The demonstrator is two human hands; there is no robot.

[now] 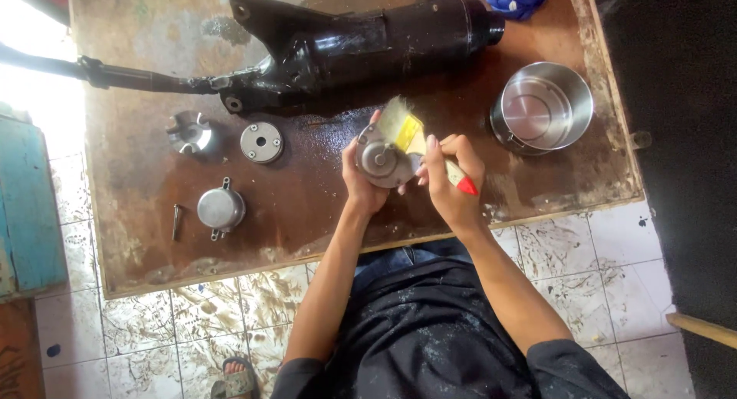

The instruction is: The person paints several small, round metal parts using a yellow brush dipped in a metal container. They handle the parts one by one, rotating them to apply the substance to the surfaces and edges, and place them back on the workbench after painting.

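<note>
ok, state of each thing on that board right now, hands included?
left hand: grips round grey metal housing, held above board
right hand: holds yellow-ferruled paintbrush with red-tipped handle, bristles on housing
large black engine casing: lying on its side
round steel pot: upright, open, looks empty
small lidded metal cap: resting flat
flat grey disc: lying flat
brown wooden board: stained, wet-looking

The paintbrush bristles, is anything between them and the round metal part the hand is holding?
Nothing visible. The paintbrush in the right hand has its bristles right against the round metal part, which the left hand holds above the board.
</note>
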